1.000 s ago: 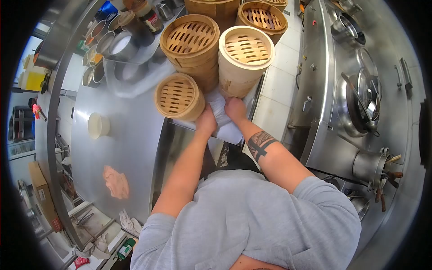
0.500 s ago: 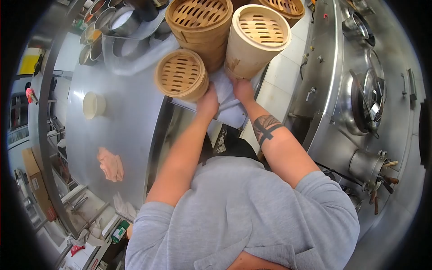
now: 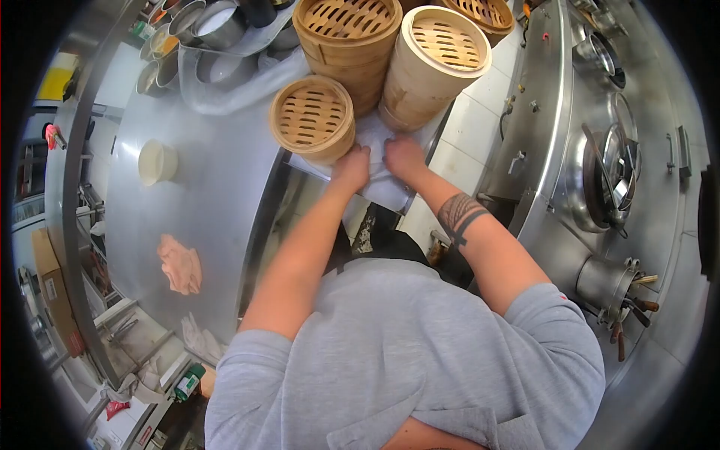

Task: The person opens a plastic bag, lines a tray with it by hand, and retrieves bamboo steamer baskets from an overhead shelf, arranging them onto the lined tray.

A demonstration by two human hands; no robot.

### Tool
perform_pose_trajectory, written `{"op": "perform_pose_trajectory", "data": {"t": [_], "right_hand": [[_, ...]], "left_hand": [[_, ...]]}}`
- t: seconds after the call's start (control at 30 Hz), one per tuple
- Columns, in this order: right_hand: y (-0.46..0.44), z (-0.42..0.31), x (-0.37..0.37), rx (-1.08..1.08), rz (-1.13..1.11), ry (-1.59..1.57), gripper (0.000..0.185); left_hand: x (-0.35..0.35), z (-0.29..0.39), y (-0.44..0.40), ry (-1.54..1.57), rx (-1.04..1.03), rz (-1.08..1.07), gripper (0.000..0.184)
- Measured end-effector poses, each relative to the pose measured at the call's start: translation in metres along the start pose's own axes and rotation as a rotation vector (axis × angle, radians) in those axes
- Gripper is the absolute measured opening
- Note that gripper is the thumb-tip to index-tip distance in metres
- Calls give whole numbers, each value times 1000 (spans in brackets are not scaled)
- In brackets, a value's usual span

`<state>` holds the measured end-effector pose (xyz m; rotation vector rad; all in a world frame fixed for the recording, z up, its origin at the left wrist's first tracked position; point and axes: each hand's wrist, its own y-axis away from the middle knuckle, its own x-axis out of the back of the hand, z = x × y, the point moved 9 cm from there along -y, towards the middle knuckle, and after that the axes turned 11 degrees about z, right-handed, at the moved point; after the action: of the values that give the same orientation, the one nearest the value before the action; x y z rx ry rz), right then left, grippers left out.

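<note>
Both hands are closed on a clear plastic sheet (image 3: 377, 154) that lies under the bamboo steamers at the table end. My left hand (image 3: 352, 166) is curled just below the small round steamer (image 3: 311, 112), close to its side. My right hand (image 3: 403, 156) has its fingers bent in on the plastic, a little below the tall pale steamer stack (image 3: 442, 45). A short stretch of plastic shows between the two hands. Behind the small steamer stands a large brown steamer stack (image 3: 349, 52). All three have slatted lids.
On the steel table (image 3: 217, 172) at left are a white tub (image 3: 157, 162) and a pale pink crumpled piece (image 3: 179, 264). Metal bowls (image 3: 217, 26) crowd the back left. Along the right runs a steel stove counter (image 3: 540, 97) with a wok (image 3: 600, 176) and a utensil pot (image 3: 604, 281).
My right hand has come away from the base of the pale steamer and drawn down onto the plastic. My left hand has moved slightly right, and its fingers show more clearly curled.
</note>
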<state>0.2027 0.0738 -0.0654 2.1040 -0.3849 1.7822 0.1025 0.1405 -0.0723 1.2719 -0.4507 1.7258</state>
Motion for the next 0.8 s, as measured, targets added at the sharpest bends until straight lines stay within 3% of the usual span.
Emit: {"op": "perform_pose_trajectory", "data": {"t": [0.13, 0.2, 0.33, 0.4, 0.53, 0.6, 0.63, 0.67, 0.7, 0.8], "right_hand": [[13, -24, 19, 213, 222, -78, 26], [3, -6, -2, 88, -35, -49, 37], [-15, 2, -6, 152, -183, -55, 46], [-16, 5, -14, 157, -300, -128, 52], [-19, 0, -22, 336, -254, 4, 44], [-38, 13, -88, 483, -180, -21, 28], [-48, 16, -119, 588, -134, -70, 24], [-46, 7, -122, 747, -233, 58, 24], [-51, 14, -126, 701, -256, 32, 24], [-63, 31, -126, 557, -379, 47, 43]], "left_hand": [[2, 1, 9, -6, -1, -65, 42], [6, 0, 5, 35, 62, -79, 42], [-9, -3, -8, -66, -14, -191, 46], [-38, -9, -9, -188, -105, -403, 45], [-60, -26, -22, -188, -55, -372, 42], [-107, -40, -34, -332, -241, -521, 38], [-109, -50, -38, -255, -113, -531, 32], [-107, -51, -41, -177, -107, -505, 33], [-83, -45, -37, -72, -111, -284, 36], [-23, -15, -14, -90, -25, -273, 28]]}}
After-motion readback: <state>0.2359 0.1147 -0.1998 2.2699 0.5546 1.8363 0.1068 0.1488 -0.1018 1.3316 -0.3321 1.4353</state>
